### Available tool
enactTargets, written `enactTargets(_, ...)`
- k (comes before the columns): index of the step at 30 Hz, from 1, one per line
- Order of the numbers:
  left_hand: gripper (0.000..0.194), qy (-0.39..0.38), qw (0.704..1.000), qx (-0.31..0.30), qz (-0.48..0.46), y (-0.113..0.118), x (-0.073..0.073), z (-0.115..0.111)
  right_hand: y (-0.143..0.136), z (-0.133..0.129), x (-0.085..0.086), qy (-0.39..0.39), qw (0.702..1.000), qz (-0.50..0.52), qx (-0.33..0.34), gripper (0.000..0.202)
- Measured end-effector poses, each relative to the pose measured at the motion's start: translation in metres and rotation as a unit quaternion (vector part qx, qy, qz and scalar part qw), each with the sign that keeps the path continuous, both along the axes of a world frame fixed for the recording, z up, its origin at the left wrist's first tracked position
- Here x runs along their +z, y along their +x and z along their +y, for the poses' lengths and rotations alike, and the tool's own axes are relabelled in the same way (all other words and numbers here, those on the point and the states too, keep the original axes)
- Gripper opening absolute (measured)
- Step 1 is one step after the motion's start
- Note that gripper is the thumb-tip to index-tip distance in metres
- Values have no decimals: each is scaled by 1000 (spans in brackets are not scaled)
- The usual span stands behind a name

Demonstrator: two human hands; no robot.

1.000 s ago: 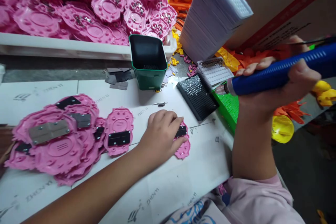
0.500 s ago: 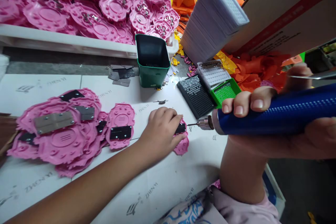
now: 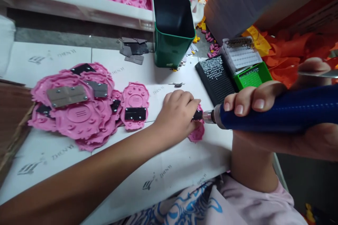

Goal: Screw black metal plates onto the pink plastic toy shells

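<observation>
My left hand (image 3: 178, 114) grips a pink plastic part (image 3: 196, 134) flat on the white table, its fingers over the left side. A black plate (image 3: 198, 115) lies across that part. My right hand (image 3: 266, 102) is wrapped round a blue electric screwdriver (image 3: 280, 110), which lies level and points left. Its metal chuck (image 3: 208, 116) reaches the black plate, and the bit's tip cannot be made out. Left of my left hand lies another pink part (image 3: 136, 95) with a black plate (image 3: 135, 114) screwed on. A pile of pink parts (image 3: 79, 114) with black and grey plates is further left.
Behind stand a dark green bin (image 3: 171, 47), loose grey plates (image 3: 134, 49) and a white crate (image 3: 79, 1) of pink parts. A black screw tray (image 3: 218, 77) and a green box (image 3: 253, 76) sit back right. A cardboard box (image 3: 13, 123) is at the left edge.
The screwdriver has come up to the black plate; its thin bit, visible before with a small gap, no longer shows clearly. The view has shifted, so the table items appear higher and further right.
</observation>
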State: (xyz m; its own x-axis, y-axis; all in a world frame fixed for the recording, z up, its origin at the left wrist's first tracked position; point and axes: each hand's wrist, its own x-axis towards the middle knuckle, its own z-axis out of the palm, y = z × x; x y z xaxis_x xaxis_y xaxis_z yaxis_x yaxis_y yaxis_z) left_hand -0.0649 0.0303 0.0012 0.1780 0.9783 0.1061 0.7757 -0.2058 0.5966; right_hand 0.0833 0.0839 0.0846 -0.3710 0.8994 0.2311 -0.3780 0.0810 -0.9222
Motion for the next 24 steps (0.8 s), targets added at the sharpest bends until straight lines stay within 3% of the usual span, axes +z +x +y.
enactTargets(17, 46, -5, 1000, -3, 8, 1, 1, -1, -2, 2, -6, 6, 1000, -27, 5, 44)
enactTargets(21, 44, -10, 1000, 3, 10, 2, 2, 0, -8, -4, 4, 16, 999, -48, -14, 34)
enactTargets(24, 32, -21, 1000, 9, 12, 3, 4, 1, -11, -8, 17, 29, 990, -141, 13, 23)
